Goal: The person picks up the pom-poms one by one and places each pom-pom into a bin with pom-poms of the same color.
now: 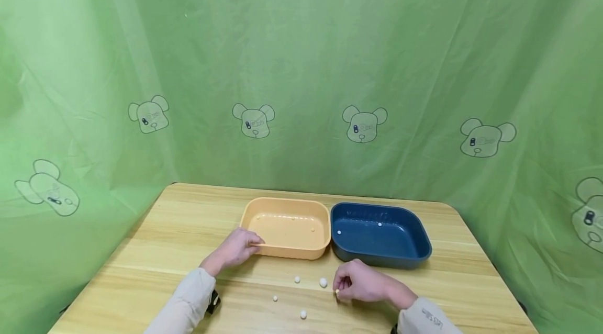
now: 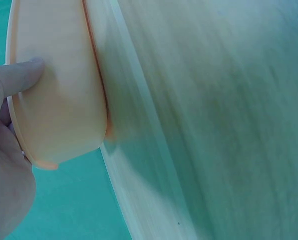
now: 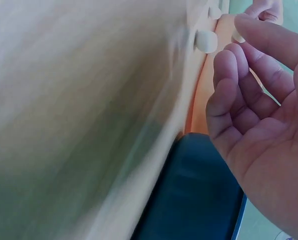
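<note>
My left hand (image 1: 235,247) grips the near-left rim of a peach plastic tray (image 1: 287,254), its thumb lying on the outer wall in the left wrist view. Between thumb and forefinger, my right hand (image 1: 361,282) pinches a small pale ball (image 3: 237,36), just above the table and in front of a dark blue tray (image 1: 383,259). The other fingers of that hand curl toward the palm. Several white balls lie on the table left of it, the largest ball (image 1: 323,282) closest to the fingertips.
Small pale balls, one of them a tiny ball (image 1: 313,229), are inside the peach tray. Two white balls, including one ball (image 1: 339,232) at the left, lie in the blue tray. Both trays stand side by side on the wooden table (image 1: 188,208). A green curtain (image 1: 301,72) hangs behind.
</note>
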Action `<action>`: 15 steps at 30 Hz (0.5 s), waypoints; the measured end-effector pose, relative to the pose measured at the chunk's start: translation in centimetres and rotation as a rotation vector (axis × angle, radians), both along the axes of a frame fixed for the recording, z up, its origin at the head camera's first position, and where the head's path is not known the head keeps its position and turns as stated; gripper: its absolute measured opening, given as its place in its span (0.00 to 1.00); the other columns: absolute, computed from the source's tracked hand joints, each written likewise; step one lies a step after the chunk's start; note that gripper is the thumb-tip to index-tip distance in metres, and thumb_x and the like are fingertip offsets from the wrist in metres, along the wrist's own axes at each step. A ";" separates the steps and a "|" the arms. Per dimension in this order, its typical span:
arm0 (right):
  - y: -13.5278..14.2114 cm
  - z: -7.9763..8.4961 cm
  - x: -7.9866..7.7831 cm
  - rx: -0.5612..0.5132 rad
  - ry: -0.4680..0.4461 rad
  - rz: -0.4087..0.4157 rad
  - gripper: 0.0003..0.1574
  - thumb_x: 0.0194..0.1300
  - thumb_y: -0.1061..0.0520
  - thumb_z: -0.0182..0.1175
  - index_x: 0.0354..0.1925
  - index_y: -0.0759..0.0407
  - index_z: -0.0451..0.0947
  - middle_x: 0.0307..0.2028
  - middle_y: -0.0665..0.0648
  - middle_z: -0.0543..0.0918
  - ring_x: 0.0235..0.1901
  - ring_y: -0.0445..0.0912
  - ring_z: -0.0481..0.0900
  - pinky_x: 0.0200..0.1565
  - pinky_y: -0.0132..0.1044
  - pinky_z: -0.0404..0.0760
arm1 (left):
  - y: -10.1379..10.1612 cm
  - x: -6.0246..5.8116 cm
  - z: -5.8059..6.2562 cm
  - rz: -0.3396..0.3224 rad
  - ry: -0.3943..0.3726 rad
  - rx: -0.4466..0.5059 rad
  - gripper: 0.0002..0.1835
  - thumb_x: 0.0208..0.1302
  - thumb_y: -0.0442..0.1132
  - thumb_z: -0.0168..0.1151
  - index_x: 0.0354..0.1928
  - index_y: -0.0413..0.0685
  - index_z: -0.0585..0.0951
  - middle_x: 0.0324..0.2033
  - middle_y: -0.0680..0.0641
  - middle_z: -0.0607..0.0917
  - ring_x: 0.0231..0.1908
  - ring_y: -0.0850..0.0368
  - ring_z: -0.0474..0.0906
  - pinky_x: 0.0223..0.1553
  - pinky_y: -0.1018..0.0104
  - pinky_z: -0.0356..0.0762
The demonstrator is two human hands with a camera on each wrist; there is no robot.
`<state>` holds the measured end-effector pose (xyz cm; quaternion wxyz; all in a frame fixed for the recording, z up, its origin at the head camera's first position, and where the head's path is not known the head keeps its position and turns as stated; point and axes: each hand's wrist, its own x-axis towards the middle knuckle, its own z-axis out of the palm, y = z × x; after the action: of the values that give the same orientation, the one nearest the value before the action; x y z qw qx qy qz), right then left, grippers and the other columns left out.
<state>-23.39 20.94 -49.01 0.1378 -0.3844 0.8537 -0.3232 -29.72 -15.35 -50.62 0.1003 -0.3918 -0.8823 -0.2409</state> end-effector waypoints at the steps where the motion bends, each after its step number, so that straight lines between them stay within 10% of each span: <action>1: 0.1 0.0 -0.1 0.000 0.003 0.000 0.07 0.53 0.63 0.67 0.29 0.52 0.80 0.25 0.40 0.77 0.26 0.31 0.74 0.28 0.27 0.77 | 0.0 0.0 0.0 -0.002 0.001 0.002 0.06 0.54 0.29 0.67 0.34 0.45 0.86 0.33 0.51 0.87 0.35 0.58 0.83 0.41 0.65 0.80; 15: 0.4 1.1 -0.7 -0.056 0.052 -0.023 0.05 0.54 0.63 0.67 0.29 0.55 0.82 0.25 0.40 0.77 0.26 0.32 0.74 0.28 0.28 0.78 | 0.0 -0.1 -0.1 -0.010 0.023 0.022 0.07 0.53 0.29 0.67 0.34 0.45 0.86 0.32 0.50 0.87 0.34 0.58 0.83 0.40 0.67 0.80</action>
<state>-24.12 21.36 -47.93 0.1010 -0.3867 0.8520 -0.3382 -29.85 -15.35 -50.76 0.1136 -0.3979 -0.8764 -0.2464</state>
